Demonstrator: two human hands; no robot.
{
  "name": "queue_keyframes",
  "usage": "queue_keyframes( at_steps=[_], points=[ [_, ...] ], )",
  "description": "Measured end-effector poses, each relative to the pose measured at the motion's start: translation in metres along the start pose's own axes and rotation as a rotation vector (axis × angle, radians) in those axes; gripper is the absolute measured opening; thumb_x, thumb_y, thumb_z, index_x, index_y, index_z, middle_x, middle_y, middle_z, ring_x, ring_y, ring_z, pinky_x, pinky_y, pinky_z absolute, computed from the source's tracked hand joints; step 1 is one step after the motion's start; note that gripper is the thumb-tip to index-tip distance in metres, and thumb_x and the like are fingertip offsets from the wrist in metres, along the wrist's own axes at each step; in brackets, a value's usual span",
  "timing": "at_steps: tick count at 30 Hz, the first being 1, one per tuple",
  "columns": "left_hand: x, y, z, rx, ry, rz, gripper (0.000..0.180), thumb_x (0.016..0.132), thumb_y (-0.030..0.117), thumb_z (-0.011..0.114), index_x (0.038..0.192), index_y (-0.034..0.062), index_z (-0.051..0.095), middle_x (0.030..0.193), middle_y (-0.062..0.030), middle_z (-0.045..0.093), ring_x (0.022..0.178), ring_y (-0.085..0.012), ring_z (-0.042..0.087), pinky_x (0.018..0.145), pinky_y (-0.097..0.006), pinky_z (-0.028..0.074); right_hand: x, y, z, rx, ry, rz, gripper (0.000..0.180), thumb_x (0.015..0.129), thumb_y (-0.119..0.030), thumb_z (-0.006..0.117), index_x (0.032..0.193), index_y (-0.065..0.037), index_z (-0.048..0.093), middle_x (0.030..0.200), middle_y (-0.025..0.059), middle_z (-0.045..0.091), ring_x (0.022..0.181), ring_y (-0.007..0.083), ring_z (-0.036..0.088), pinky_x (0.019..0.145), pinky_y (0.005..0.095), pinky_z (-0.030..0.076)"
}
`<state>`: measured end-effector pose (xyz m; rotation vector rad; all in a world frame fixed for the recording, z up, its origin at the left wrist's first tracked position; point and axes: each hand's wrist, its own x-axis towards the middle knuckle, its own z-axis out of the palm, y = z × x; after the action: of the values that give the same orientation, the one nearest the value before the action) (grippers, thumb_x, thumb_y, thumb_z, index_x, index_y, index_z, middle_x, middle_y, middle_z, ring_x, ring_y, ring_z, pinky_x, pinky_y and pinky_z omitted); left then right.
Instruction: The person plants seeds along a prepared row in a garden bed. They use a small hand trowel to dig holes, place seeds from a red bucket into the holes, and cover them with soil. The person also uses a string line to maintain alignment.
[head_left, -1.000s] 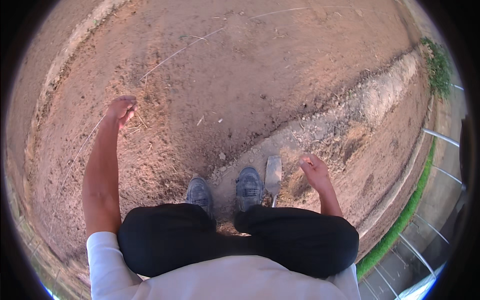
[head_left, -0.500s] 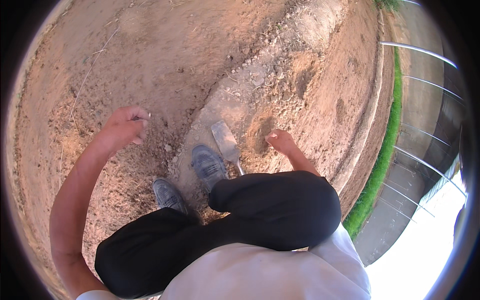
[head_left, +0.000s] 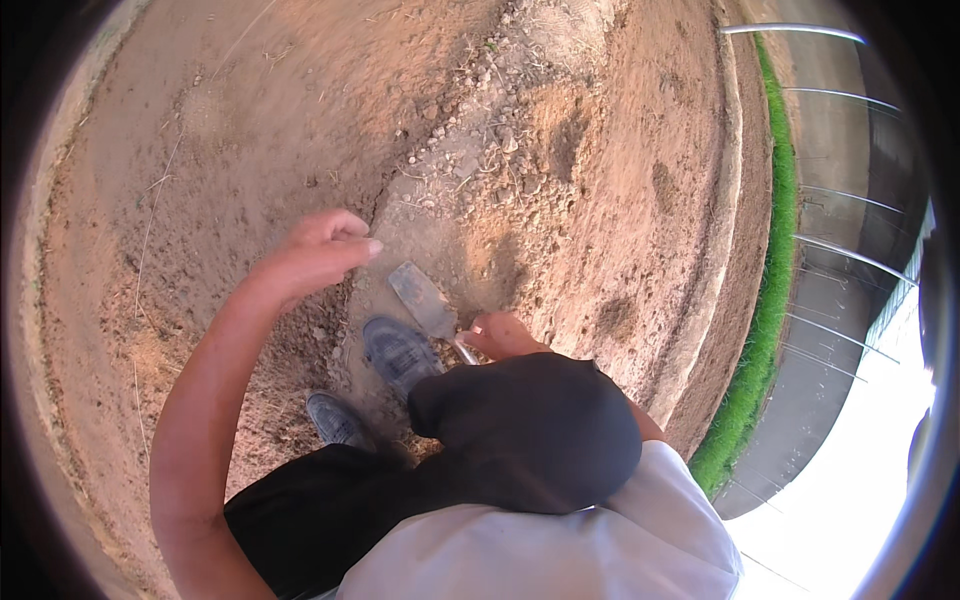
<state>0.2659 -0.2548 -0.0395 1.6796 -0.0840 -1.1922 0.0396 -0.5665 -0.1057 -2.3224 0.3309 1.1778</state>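
Observation:
I am crouched over bare brown soil. My right hand (head_left: pixel 502 334) sits just above my right knee and is closed around the handle of a small trowel (head_left: pixel 424 299), whose flat grey blade points up and to the left over the ground. My left hand (head_left: pixel 318 250) hovers over the dirt to the left of the blade, fingers curled together, with nothing visible in it. My two grey shoes (head_left: pixel 398 350) stand on the soil just below the trowel.
A strip of small stones and clods (head_left: pixel 480 140) runs up the middle of the soil. A green grass edge (head_left: pixel 765 300) and a metal railing (head_left: pixel 850 260) lie to the right, beyond a raised earth rim.
The view has swung left and tilted. My left hand has come in from far out on the left to near the trowel blade. My right hand stays on the trowel.

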Motion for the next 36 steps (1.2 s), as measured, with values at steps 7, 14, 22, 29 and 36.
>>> queue_keyframes(
  at_steps=[7,14,22,29,36],
  points=[
    [-0.014,0.015,0.016,-0.105,0.031,0.060,0.048,0.090,0.033,0.075,0.123,0.0007,0.064,0.114,-0.0110,0.067,0.105,-0.0194,0.062,0.091,-0.034,0.051,0.010,0.000,0.019,0.207,-0.027,-0.102,0.037,0.090,-0.033,0.070,0.104,0.000,0.064,0.091,0.0215,0.067,0.091,0.0337,0.068,0.079,0.0443,0.050],
    [-0.031,-0.016,-0.004,0.038,0.045,0.102,0.041,0.089,0.029,0.076,0.116,0.0003,0.065,0.104,-0.0097,0.067,0.097,-0.0185,0.063,0.085,-0.035,0.052,-0.005,0.000,-0.004,0.236,0.306,-0.056,0.029,0.090,-0.025,0.066,0.102,-0.001,0.056,0.087,0.0213,0.063,0.084,0.0355,0.066,0.073,0.0454,0.051],
    [-0.097,-0.105,-0.081,-0.170,0.302,-0.205,0.025,0.092,0.020,0.070,0.111,0.0039,0.065,0.089,-0.0022,0.066,0.079,-0.0114,0.062,0.071,-0.029,0.051,0.008,0.025,-0.075,1.237,0.904,0.260,0.017,0.099,-0.021,0.056,0.092,-0.009,0.047,0.066,0.0022,0.046,0.044,0.0137,0.045,0.038,0.0329,0.039],
    [-0.125,-0.154,-0.069,-0.324,0.378,-0.272,0.022,0.094,0.021,0.068,0.109,0.0052,0.066,0.087,-0.0010,0.066,0.077,-0.0113,0.063,0.067,-0.028,0.051,0.067,0.045,-0.080,1.328,0.968,0.301,0.017,0.097,-0.025,0.053,0.089,-0.010,0.050,0.075,0.0050,0.052,0.061,0.0187,0.053,0.050,0.0351,0.042],
    [-0.128,-0.157,-0.071,-0.249,0.373,-0.311,0.021,0.093,0.025,0.069,0.104,0.0086,0.064,0.086,0.0004,0.065,0.077,-0.0132,0.064,0.071,-0.032,0.052,0.157,0.038,-0.160,0.754,0.883,0.497,0.028,0.096,-0.028,0.056,0.110,-0.003,0.059,0.112,0.0177,0.062,0.105,0.0326,0.060,0.087,0.0385,0.048]
  ],
)
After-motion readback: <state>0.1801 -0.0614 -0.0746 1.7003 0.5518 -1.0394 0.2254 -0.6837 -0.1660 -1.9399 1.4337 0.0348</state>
